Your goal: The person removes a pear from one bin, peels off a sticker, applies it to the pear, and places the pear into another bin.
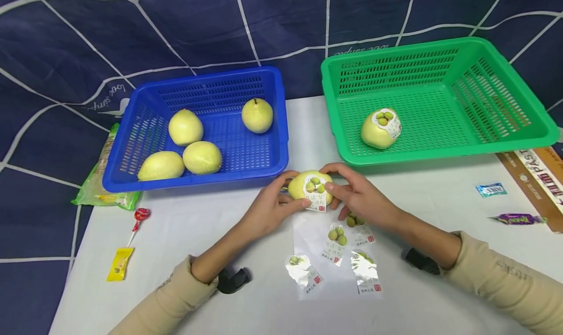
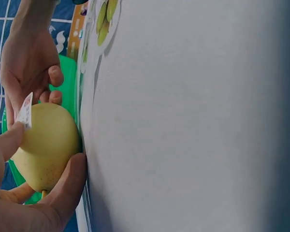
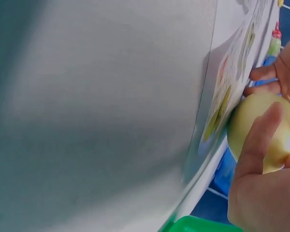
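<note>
Pear (image 1: 295,184) just outside blue basket (image 1: 228,177), by its near right corner. Left hand (image 1: 268,205) curled round pear's left side, thumb tip at lower edge of label (image 1: 313,198); right hand (image 1: 362,198) grips opposite side, thumb pressing label. Label's lower end stands off pear. Label sheet (image 1: 330,283) in front of blue basket, off to its right. Pear likely firm, fairly weighty, smooth, easily bruised; best cradled by round sides, light pressure. Label likely thin, flexible, tacky underneath: handle by edges.
</note>
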`<state>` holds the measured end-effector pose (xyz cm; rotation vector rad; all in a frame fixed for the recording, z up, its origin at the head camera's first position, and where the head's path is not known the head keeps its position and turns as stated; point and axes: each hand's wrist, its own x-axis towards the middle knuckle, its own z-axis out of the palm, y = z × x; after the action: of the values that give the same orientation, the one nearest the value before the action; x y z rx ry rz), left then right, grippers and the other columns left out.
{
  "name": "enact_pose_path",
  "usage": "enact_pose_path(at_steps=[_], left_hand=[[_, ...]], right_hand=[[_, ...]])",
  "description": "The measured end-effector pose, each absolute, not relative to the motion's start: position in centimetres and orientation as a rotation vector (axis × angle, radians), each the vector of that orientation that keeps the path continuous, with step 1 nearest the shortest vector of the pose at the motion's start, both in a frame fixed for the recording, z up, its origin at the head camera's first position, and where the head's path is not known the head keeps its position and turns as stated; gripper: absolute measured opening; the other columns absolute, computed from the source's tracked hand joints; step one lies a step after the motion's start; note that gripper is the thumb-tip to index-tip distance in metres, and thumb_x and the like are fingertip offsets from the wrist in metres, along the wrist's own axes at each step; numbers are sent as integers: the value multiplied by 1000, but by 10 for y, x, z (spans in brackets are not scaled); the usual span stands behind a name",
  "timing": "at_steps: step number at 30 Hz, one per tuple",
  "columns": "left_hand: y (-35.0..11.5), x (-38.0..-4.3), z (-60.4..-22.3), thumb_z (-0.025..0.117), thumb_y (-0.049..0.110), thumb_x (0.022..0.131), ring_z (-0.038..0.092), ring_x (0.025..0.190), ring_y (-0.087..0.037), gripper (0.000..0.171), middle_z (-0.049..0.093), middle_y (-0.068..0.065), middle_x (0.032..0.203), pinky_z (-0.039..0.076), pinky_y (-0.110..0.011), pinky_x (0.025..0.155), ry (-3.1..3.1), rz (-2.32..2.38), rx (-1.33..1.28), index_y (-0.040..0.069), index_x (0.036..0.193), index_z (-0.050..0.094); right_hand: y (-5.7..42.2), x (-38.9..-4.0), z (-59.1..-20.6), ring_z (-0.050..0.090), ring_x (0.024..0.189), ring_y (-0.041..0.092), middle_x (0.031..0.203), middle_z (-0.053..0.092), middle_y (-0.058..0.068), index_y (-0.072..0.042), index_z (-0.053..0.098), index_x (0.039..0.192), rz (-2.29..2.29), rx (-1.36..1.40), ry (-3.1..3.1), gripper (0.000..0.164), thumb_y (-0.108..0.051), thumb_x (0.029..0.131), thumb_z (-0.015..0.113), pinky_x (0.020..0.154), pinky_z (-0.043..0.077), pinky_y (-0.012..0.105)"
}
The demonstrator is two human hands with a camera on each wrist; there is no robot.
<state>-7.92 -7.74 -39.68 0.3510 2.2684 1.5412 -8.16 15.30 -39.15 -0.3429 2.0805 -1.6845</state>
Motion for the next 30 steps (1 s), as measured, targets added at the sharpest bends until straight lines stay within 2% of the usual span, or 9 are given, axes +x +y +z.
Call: enact_pose_path(at_steps=[7,11,14,17,20,22,24,26,30], left_hand=[[-77,-78,-398,79,18,87,57,118,-23,60,55,-11,130,53,-28,92,2381,1512,416,3,137,50],[-75,-74,-398,80,20,85,56,115,-18,64,57,-8,130,51,-30,95,2526,1412,522,3,138,49],[-75,-72,-398,80,21,85,56,112,-16,65,57,-6,131,50,-35,93,2610,1350,626,9,140,49],[-76,-69,-398,79,20,86,55,116,-17,59,53,-7,138,50,-38,92,2653,1303,706,17,140,54],[-77,-66,-397,77,20,88,58,117,-19,53,43,-13,147,53,-32,89,2639,1273,761,20,138,59],[-77,-66,-397,76,19,88,63,110,-19,51,39,-16,149,55,-27,84,2613,1286,775,20,137,61],[-78,-68,-398,76,18,88,66,101,-17,51,42,-17,147,55,-21,79,2577,1335,775,17,137,61],[-79,-70,-398,76,18,88,66,100,-16,52,46,-15,144,54,-18,80,2558,1371,766,16,138,60],[-82,-73,-397,76,19,88,61,109,-15,54,48,-10,144,53,-18,84,2526,1390,760,16,140,58]], right_hand=[[151,-84,-392,60,74,36,111,53,17,-9,48,132,-1719,-293,2036,28,-16,105,50,53,57,46],[148,-84,-394,60,69,34,120,51,14,-9,50,128,-1702,-287,2080,29,-21,102,57,50,57,44],[148,-84,-394,60,69,34,120,52,13,-10,51,127,-1687,-292,2090,28,-20,102,58,51,57,44],[149,-86,-394,59,69,32,105,57,15,-8,55,124,-1693,-262,2094,24,-21,104,52,52,57,43],[150,-87,-395,57,67,30,89,57,15,-6,58,121,-1696,-220,2109,24,-22,106,49,53,57,41],[151,-87,-396,57,66,30,84,57,16,-5,59,123,-1694,-207,2115,26,-22,106,48,54,57,41],[151,-86,-397,58,67,30,91,58,16,-5,56,127,-1688,-217,2105,29,-23,106,49,55,58,42],[150,-85,-397,59,68,31,100,58,16,-6,54,130,-1683,-232,2088,32,-25,104,53,55,58,43],[149,-85,-396,61,71,31,111,57,15,-6,52,131,-1681,-262,2061,36,-25,101,59,56,58,44]])
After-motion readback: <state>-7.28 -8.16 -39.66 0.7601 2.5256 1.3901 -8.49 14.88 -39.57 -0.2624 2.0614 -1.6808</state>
